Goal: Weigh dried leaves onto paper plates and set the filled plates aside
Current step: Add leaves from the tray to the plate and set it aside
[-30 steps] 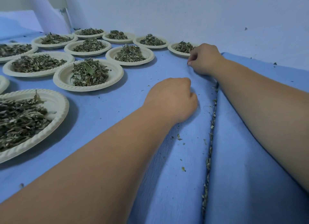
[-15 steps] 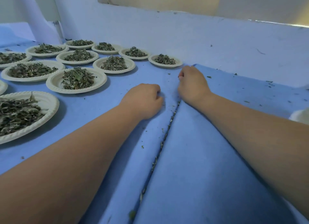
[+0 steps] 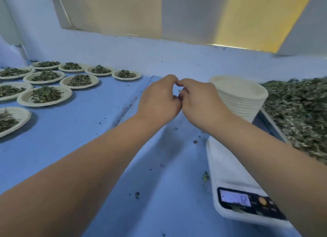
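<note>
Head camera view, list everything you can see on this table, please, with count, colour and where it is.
Cloth: count unclear, blue, over the table.
Filled paper plates: ten, off-white with green-brown leaves, at left.
Stack of empty plates: one, off-white, back, right of centre.
Scale: one, white, lit display, front right.
Loose dried leaves: one heap, green-brown, far right.
Leaf crumbs: scattered, dark, on the cloth.
Left hand: one, fingers curled, centre.
Right hand: one, fingers curled, touching the left hand's fingertips.
</note>
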